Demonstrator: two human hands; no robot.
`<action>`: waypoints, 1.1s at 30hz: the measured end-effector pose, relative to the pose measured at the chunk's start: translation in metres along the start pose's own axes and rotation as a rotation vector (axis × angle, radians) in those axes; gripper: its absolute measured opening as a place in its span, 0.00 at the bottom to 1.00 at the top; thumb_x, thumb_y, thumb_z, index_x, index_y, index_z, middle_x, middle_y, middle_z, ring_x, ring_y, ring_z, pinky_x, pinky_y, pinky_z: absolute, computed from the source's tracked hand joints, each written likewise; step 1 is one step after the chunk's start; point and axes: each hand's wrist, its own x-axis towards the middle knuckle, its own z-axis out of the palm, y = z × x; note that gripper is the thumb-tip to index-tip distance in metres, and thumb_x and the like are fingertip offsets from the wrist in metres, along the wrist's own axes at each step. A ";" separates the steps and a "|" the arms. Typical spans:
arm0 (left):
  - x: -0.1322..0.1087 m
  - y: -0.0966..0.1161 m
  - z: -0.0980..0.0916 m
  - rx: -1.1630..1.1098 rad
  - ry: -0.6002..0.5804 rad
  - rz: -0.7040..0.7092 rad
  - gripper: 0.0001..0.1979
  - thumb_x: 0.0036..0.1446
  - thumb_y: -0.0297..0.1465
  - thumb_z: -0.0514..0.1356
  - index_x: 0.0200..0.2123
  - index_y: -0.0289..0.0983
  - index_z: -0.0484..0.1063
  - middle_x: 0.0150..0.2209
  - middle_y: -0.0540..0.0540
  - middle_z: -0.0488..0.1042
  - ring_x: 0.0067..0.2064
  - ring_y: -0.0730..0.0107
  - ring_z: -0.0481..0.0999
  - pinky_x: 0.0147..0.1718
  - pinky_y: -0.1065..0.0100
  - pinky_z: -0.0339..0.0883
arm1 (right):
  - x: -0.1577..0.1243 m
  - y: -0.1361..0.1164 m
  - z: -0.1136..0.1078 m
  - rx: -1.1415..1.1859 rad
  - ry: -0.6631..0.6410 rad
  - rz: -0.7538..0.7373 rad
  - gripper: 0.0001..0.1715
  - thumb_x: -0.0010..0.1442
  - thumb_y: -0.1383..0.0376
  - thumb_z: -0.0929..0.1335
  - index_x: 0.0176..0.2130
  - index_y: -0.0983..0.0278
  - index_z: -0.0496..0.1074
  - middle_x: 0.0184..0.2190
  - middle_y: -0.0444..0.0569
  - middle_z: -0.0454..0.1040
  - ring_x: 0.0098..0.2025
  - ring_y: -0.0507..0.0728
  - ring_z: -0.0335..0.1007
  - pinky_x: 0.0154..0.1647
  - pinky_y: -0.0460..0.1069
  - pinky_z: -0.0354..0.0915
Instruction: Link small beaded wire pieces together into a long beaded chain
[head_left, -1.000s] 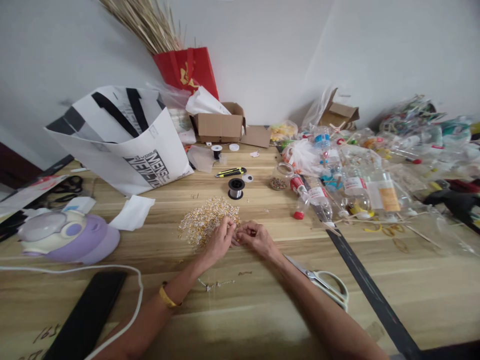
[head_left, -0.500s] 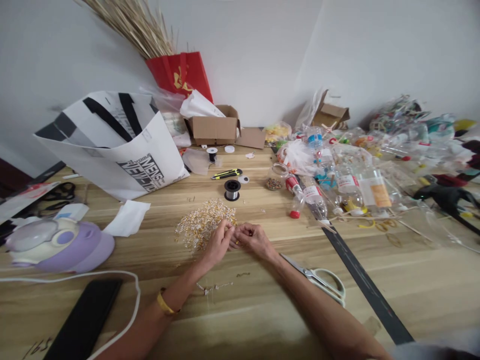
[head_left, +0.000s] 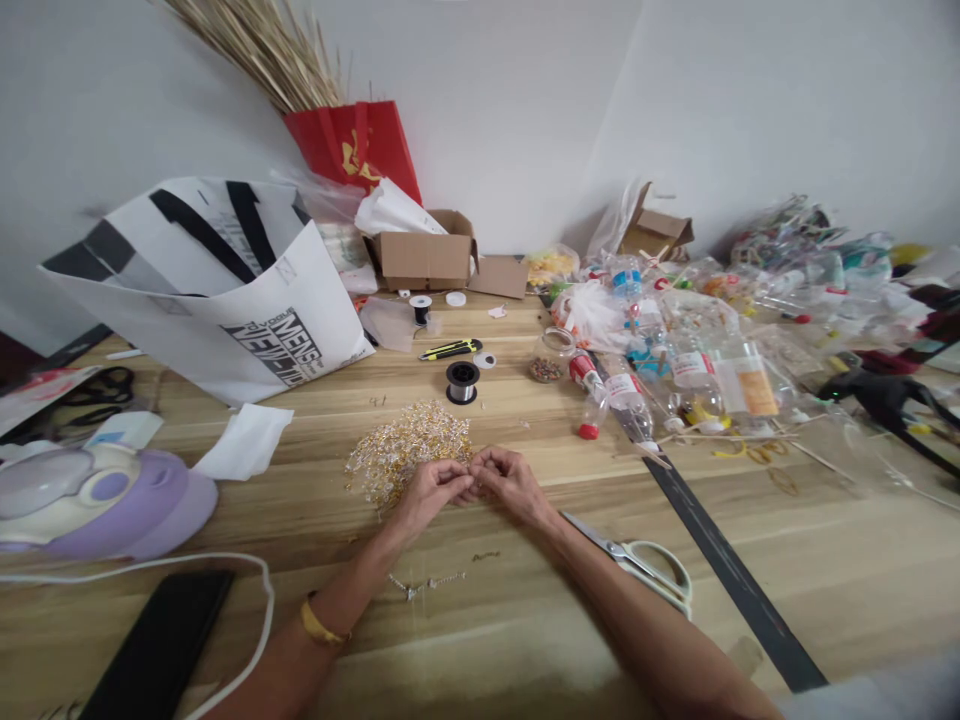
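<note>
The bare left hand [head_left: 429, 490] has flattened since half a second ago, its fingers now lying level toward the bare right hand [head_left: 517, 485]. Both pinch with thumb and fingers, tips nearly meeting; I cannot tell what they grasp, as anything between is too small. The loose, glittering heap of gold and clear bead-like bits [head_left: 416, 438] lies just beyond the left hand; a thin, glinting beaded strand [head_left: 410, 593] lies nearer the person. Beyond the heap stands a black-rimmed spool of silvery wire [head_left: 462, 382]. The streaky wood-grain tabletop [head_left: 525, 645] meets a plain, pale wall [head_left: 517, 120].
</note>
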 end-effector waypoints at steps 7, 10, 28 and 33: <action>0.001 -0.004 -0.002 -0.011 0.044 0.009 0.15 0.45 0.40 0.67 0.25 0.33 0.71 0.24 0.47 0.76 0.26 0.70 0.76 0.29 0.69 0.71 | -0.001 -0.008 -0.008 -0.208 0.134 -0.130 0.21 0.61 0.52 0.63 0.35 0.66 0.72 0.27 0.47 0.71 0.26 0.51 0.62 0.26 0.45 0.58; 0.000 -0.004 -0.002 -0.002 0.082 0.000 0.15 0.46 0.39 0.67 0.26 0.33 0.72 0.24 0.46 0.76 0.27 0.70 0.76 0.30 0.68 0.71 | -0.004 -0.014 -0.014 -0.382 0.247 -0.249 0.19 0.64 0.55 0.61 0.44 0.65 0.72 0.38 0.52 0.73 0.27 0.51 0.62 0.26 0.45 0.58; 0.002 -0.004 -0.002 0.036 0.110 0.032 0.12 0.47 0.37 0.65 0.26 0.33 0.70 0.23 0.48 0.75 0.26 0.71 0.74 0.28 0.70 0.69 | -0.006 -0.010 -0.008 -0.351 -0.076 -0.180 0.06 0.59 0.68 0.66 0.34 0.65 0.73 0.28 0.45 0.75 0.29 0.51 0.68 0.30 0.44 0.61; 0.003 -0.005 -0.003 0.033 0.095 0.031 0.13 0.44 0.38 0.66 0.26 0.33 0.70 0.22 0.49 0.74 0.26 0.72 0.73 0.28 0.71 0.67 | -0.003 -0.005 -0.012 -0.300 -0.072 -0.133 0.06 0.57 0.66 0.67 0.34 0.66 0.74 0.28 0.45 0.74 0.29 0.51 0.67 0.30 0.44 0.60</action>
